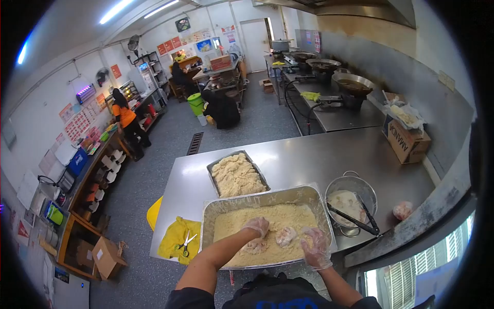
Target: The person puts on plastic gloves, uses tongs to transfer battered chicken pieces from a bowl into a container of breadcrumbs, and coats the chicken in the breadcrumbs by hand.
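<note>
Both my hands wear clear plastic gloves and are over a large metal tray (207, 226) of pale crumbs (231, 221). My left hand (256, 225) is curled closed above the crumbs; what lies in its fingers, if anything, is hidden. Just below it, a crumb-dusted pinkish piece of food (254, 246) lies in the tray. Another coated, whitish piece (285, 236) rests between my two hands. At the tray's right side, my right hand (317, 250) is cupped, its fingers bent around some crumbs.
Behind stands a smaller tray (265, 183) heaped with crumbs. To the right, a metal pot (370, 188) holds whitish batter and black-handled tongs (355, 219); a bagged pinkish lump (403, 210) lies beyond. Scissors (186, 244) rest on a yellow cloth (172, 239). Other people are farther back.
</note>
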`<action>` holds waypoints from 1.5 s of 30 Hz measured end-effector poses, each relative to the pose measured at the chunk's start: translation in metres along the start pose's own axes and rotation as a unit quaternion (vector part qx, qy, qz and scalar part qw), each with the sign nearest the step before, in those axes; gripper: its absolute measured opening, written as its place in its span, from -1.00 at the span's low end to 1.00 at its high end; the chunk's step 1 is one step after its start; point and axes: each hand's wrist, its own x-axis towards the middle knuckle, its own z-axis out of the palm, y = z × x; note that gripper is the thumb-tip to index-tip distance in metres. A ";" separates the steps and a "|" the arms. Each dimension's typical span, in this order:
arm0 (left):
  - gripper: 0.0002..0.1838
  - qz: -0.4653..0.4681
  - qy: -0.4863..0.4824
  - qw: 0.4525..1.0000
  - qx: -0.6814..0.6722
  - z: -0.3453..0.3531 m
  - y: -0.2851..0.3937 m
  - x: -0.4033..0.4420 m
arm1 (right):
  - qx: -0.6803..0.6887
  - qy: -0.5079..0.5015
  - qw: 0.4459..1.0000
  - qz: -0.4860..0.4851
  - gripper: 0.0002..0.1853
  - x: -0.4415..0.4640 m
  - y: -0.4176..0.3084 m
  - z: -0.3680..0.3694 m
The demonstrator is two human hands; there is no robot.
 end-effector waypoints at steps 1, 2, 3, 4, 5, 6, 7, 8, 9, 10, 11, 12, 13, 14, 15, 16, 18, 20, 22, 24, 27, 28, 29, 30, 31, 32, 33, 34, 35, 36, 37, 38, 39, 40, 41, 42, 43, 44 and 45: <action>-0.74 -0.018 0.021 0.999 -0.023 -0.005 -0.002 -0.002 | 0.017 0.005 1.000 0.004 -0.64 0.001 0.003 -0.001; -0.74 0.006 0.006 1.000 0.000 -0.001 -0.013 0.004 | 0.034 0.010 0.999 0.007 -0.65 0.001 0.006 -0.002; -0.74 0.031 -0.009 0.999 0.023 0.009 -0.033 0.017 | 0.026 0.014 1.000 -0.003 -0.65 0.002 0.012 -0.002; -0.74 0.055 -0.025 0.997 0.046 0.013 -0.048 0.022 | 0.017 0.018 1.000 -0.014 -0.66 0.005 0.019 -0.001; -0.75 0.033 -0.005 0.999 0.016 0.008 -0.059 0.019 | 0.008 0.023 0.999 -0.024 -0.67 0.007 0.024 0.001; -0.76 0.012 0.014 1.000 -0.014 -0.003 -0.070 0.015 | -0.009 0.001 0.997 -0.073 -0.65 0.014 0.027 0.001; -0.75 -0.004 0.065 0.997 -0.032 -0.027 -0.069 0.001 | -0.029 -0.022 0.992 -0.120 -0.63 0.025 0.029 0.000; -0.72 0.033 0.131 0.991 -0.024 0.014 -0.113 0.023 | 0.055 -0.073 0.995 -0.032 -0.62 0.038 0.032 0.007; -0.67 0.010 0.076 0.997 -0.026 -0.015 -0.112 0.015 | 0.134 -0.127 0.980 0.073 -0.60 0.043 0.036 0.017; -0.63 -0.019 0.010 0.999 -0.031 -0.056 -0.096 -0.005 | 0.191 -0.142 0.965 0.112 -0.53 0.047 0.036 0.026; -0.58 -0.040 -0.035 0.998 -0.041 -0.088 -0.084 -0.018 | 0.224 -0.171 0.952 0.116 -0.46 0.059 0.029 0.028; -0.53 -0.050 -0.046 0.996 -0.050 -0.108 -0.072 -0.025 | 0.238 -0.227 0.942 0.072 -0.35 0.080 0.013 0.023; -0.47 -0.052 -0.050 0.995 -0.062 -0.127 -0.060 -0.036 | 0.239 -0.232 0.941 0.058 -0.29 0.095 -0.003 0.024; -0.48 -0.048 -0.042 0.995 -0.070 -0.139 -0.050 -0.045 | 0.241 -0.238 0.940 0.046 -0.23 0.103 -0.016 0.028; -0.49 -0.044 -0.033 0.995 -0.078 -0.151 -0.039 -0.054 | 0.261 -0.249 0.933 0.016 -0.19 0.111 -0.017 0.040; -0.50 -0.041 -0.026 0.995 -0.087 -0.156 -0.033 -0.060 | 0.281 -0.259 0.924 -0.014 -0.15 0.119 -0.013 0.059; -0.52 -0.016 -0.043 0.993 -0.108 -0.160 -0.030 -0.064 | 0.330 -0.316 0.889 -0.032 -0.11 0.135 -0.023 0.071; -0.54 -0.004 -0.047 0.993 -0.112 -0.164 -0.025 -0.070 | 0.385 -0.408 0.828 -0.003 -0.12 0.147 -0.042 0.066; -0.56 -0.004 -0.042 0.994 -0.098 -0.171 -0.018 -0.078 | 0.348 -0.429 0.833 0.030 -0.21 0.153 -0.041 0.074; -0.53 -0.036 -0.007 0.987 -0.156 -0.176 -0.012 -0.092 | 0.316 -0.416 0.850 0.064 -0.30 0.154 -0.039 0.087; -0.49 -0.082 0.050 0.966 -0.239 -0.160 -0.027 -0.096 | 0.313 -0.351 0.877 0.102 -0.42 0.148 -0.034 0.110; -0.48 -0.096 0.069 0.957 -0.266 -0.154 -0.033 -0.096 | 0.333 -0.336 0.875 0.104 -0.43 0.146 -0.030 0.116; -0.46 -0.109 0.073 0.955 -0.266 -0.148 -0.041 -0.098 | 0.353 -0.319 0.873 0.106 -0.45 0.145 -0.025 0.121; -0.44 -0.122 0.077 0.953 -0.266 -0.151 -0.042 -0.108 | 0.374 -0.326 0.860 0.121 -0.45 0.145 -0.027 0.120; -0.42 -0.133 0.080 0.952 -0.265 -0.152 -0.045 -0.115 | 0.394 -0.331 0.847 0.135 -0.45 0.145 -0.028 0.118; -0.39 -0.122 0.073 0.950 -0.279 -0.148 -0.049 -0.119 | 0.414 -0.336 0.833 0.151 -0.45 0.145 -0.029 0.115; -0.37 -0.110 0.067 0.948 -0.292 -0.143 -0.054 -0.122 | 0.400 -0.356 0.831 0.147 -0.43 0.146 -0.035 0.109; -0.34 -0.098 0.061 0.946 -0.304 -0.139 -0.057 -0.123 | 0.387 -0.375 0.830 0.143 -0.41 0.148 -0.043 0.100; -0.34 -0.061 0.091 0.939 -0.325 -0.131 -0.057 -0.123 | 0.374 -0.394 0.828 0.139 -0.39 0.150 -0.049 0.093; -0.33 -0.023 0.121 0.931 -0.345 -0.122 -0.055 -0.121 | 0.360 -0.376 0.849 0.089 -0.35 0.151 -0.054 0.090; -0.32 0.014 0.151 0.919 -0.363 -0.119 -0.050 -0.120 | 0.345 -0.357 0.867 0.039 -0.30 0.150 -0.059 0.090; -0.31 0.011 0.147 0.914 -0.377 -0.118 -0.043 -0.118 | 0.329 -0.337 0.882 -0.010 -0.26 0.149 -0.064 0.088; -0.32 -0.003 0.108 0.916 -0.387 -0.118 -0.041 -0.115 | 0.304 -0.335 0.892 -0.008 -0.22 0.148 -0.070 0.085; -0.34 -0.017 0.068 0.915 -0.397 -0.117 -0.040 -0.112 | 0.280 -0.333 0.901 -0.006 -0.17 0.146 -0.076 0.080; -0.35 -0.031 0.027 0.913 -0.406 -0.116 -0.040 -0.110 | 0.255 -0.330 0.909 -0.004 -0.13 0.145 -0.078 0.078; -0.36 -0.039 0.049 0.911 -0.407 -0.110 -0.045 -0.106 | 0.255 -0.322 0.912 -0.003 -0.07 0.144 -0.075 0.082; -0.37 -0.047 0.070 0.909 -0.408 -0.099 -0.051 -0.102 | 0.256 -0.313 0.915 -0.003 0.00 0.143 -0.070 0.088; -0.38 -0.055 0.091 0.906 -0.409 -0.090 -0.057 -0.098 | 0.256 -0.304 0.918 -0.002 0.06 0.141 -0.066 0.092; -0.39 -0.059 0.083 0.914 -0.393 -0.096 -0.053 -0.100 | 0.258 -0.312 0.914 -0.004 0.09 0.140 -0.065 0.092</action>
